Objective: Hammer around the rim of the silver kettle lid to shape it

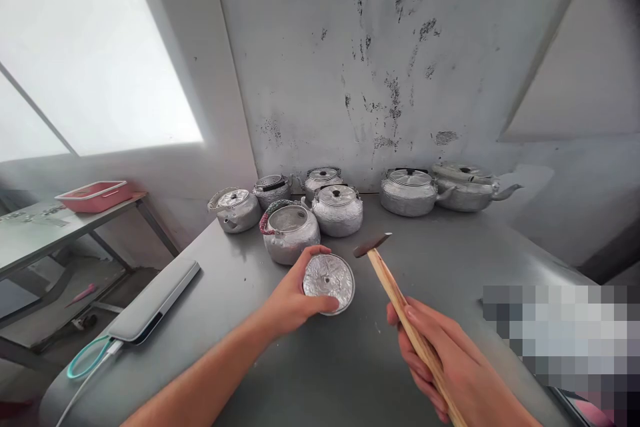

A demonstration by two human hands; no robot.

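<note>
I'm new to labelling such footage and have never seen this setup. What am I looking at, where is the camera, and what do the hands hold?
There is no machine: this is one picture from a camera worn on a person's head, looking down at their own bare hands. The left hand grips a round metal lid over the grey table. The right hand holds a wooden-handled hammer. Behind stand seven metal kettles; the nearest kettle has no lid. A flat grey device lies left.
</note>
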